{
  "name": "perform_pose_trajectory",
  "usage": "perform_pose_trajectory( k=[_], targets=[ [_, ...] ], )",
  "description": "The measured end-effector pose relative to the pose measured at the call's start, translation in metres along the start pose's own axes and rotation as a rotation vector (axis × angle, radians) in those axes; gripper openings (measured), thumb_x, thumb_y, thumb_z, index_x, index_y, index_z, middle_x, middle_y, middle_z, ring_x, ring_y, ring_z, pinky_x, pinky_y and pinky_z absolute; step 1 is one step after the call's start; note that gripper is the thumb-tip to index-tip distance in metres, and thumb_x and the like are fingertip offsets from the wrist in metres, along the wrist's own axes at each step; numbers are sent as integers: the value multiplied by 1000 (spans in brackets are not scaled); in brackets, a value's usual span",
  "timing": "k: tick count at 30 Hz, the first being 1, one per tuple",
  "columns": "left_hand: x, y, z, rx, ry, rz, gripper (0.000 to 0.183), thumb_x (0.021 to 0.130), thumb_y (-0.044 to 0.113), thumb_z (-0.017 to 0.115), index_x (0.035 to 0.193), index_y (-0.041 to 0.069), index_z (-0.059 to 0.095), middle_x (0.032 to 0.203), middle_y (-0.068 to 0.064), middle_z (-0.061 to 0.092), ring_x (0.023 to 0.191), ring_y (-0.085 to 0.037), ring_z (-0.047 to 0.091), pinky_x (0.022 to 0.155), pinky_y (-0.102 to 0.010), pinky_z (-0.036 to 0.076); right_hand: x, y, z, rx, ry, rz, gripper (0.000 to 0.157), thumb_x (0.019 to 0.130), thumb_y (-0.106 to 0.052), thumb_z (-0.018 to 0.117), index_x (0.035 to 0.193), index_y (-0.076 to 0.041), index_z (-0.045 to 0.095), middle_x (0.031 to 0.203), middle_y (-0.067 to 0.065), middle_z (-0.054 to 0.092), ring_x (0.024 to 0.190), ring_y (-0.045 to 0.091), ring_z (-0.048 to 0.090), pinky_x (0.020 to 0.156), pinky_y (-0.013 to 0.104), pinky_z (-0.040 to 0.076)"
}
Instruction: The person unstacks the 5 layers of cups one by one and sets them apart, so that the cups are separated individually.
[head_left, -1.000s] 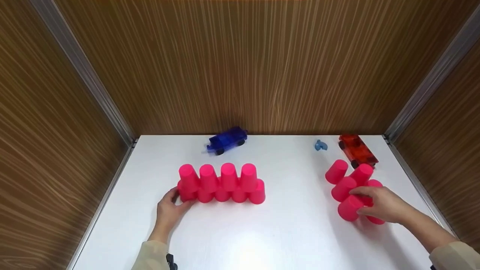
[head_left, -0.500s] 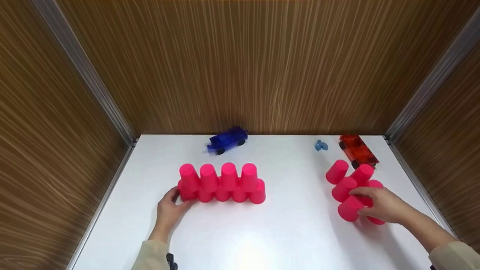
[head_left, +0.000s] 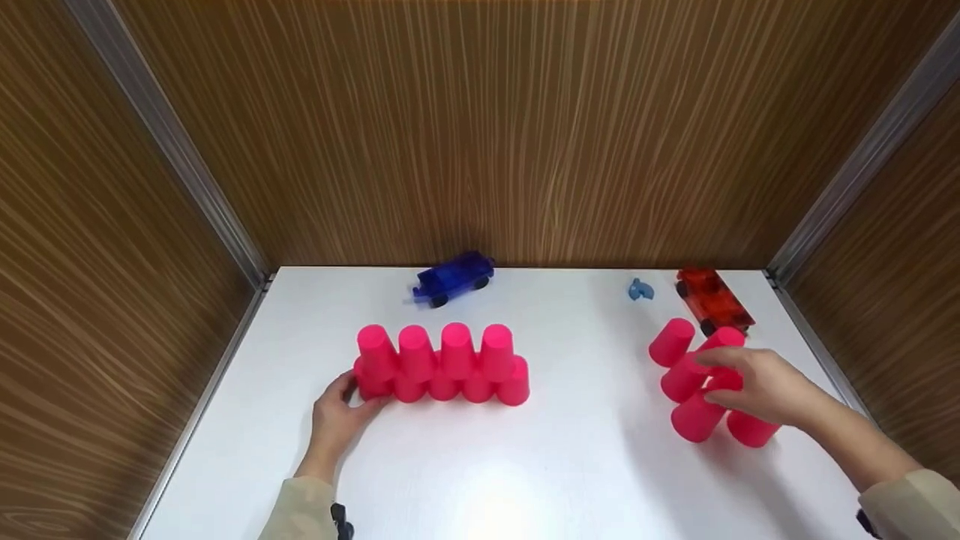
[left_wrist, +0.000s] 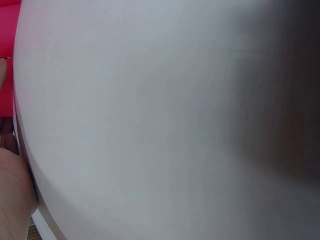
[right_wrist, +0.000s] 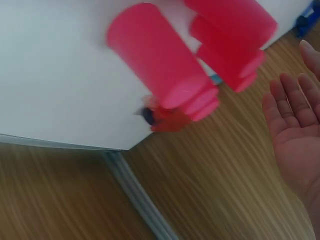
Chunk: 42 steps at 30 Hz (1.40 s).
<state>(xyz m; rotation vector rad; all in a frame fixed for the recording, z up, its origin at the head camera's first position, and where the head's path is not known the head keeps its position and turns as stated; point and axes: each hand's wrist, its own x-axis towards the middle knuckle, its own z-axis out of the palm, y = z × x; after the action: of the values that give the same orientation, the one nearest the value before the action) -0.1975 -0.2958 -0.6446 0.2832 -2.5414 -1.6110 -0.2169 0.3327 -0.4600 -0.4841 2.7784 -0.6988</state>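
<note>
Beyond the left grip [head_left: 335,424] and the right grip [head_left: 761,386] rises the wood-grain back wall [head_left: 480,135], the largest thing in view. Matching side walls [head_left: 97,285] stand outward of each grip, with grey strips [head_left: 169,131] at the corners. Under both grips spreads the white counter [head_left: 450,465].

Just right of the left grip runs a two-tier stack [head_left: 457,367] of pink cups, mouth down: five below, four above. Below and left of the right grip stand loose cups [head_left: 694,416], pink too, some partly hidden by it, so their number is unclear.

At the stack's left end, the left grip holds the end cup [head_left: 373,388] of the lower tier, thumb on the near side and fingers on the far side. Over the loose cups, the right grip is empty, its fingers nearly straight and its thumb apart; whether it touches a cup I cannot tell. Nearer the person than each grip shows a beige sleeve [head_left: 911,506].

Beyond the right grip, close behind the loose cups, is a red car [head_left: 716,300]. Ahead and to the right of the left grip, past the stack, sits a blue car [head_left: 454,277]. Smallest is a blue bit [head_left: 640,289], ahead and to the left of the right grip, near the red car.
</note>
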Motion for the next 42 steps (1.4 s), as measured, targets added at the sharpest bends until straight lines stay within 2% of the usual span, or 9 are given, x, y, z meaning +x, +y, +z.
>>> perform_pose_trajectory(
  k=[6, 10, 13, 21, 27, 32, 42],
  targets=[
    [2, -1, -3, 5, -9, -13, 75, 88, 37, 90, 150, 12, 57, 154, -12, 57, 147, -32, 49, 120, -46, 43, 23, -44, -5, 7, 102, -141, 63, 82, -25, 93, 139, -15, 69, 130, 9, 71, 118, 37, 66, 79, 42, 66],
    [1, -3, -3, -7, -8, -7, 74, 88, 35, 90, 150, 12, 58, 152, -12, 58, 147, -32, 49, 119, -45, 43, 46, -77, 2, 73, 147, -225, 59, 85, -26, 92, 138, -18, 69, 131, 3, 72, 117, 27, 70, 87, 33, 64],
    [0, -4, -1, -9, -13, -23, 75, 88, 38, 90, 151, 14, 57, 154, -10, 57, 148, -32, 48, 119, -44, 44, 61, -101, 10, 142, 159, -257, 55, 87, -27, 90, 138, -19, 69, 131, -1, 72, 117, 22, 70, 90, 27, 61],
    [1, -1, 2, -2, -22, -40, 78, 89, 39, 88, 154, 13, 53, 157, -12, 54, 150, -34, 45, 120, -46, 42, 104, -147, 45, 273, 161, -295, 52, 91, -25, 88, 138, -16, 68, 133, 4, 71, 119, 24, 69, 100, 44, 60],
    [0, 1, 1, -6, -32, -44, 78, 89, 37, 88, 154, 13, 53, 158, -13, 53, 150, -34, 44, 120, -46, 42, 128, -166, 75, 316, 158, -307, 50, 91, -19, 87, 137, -9, 69, 131, 6, 72, 121, 27, 68, 103, 48, 58],
    [0, 1, 1, 4, -32, -44, 79, 89, 38, 89, 154, 12, 53, 158, -13, 53, 151, -34, 44, 120, -46, 41, 139, -176, 94, 344, 135, -262, 55, 89, -22, 88, 139, -10, 68, 133, 6, 70, 125, 30, 66, 106, 49, 56],
    [-1, 2, 0, 8, -10, -10, 77, 89, 37, 89, 152, 10, 55, 155, -14, 56, 148, -34, 48, 119, -44, 43, 149, -186, 114, 350, 135, -259, 58, 87, -25, 91, 137, -6, 69, 131, 6, 72, 120, 27, 67, 102, 43, 58]
  ],
)
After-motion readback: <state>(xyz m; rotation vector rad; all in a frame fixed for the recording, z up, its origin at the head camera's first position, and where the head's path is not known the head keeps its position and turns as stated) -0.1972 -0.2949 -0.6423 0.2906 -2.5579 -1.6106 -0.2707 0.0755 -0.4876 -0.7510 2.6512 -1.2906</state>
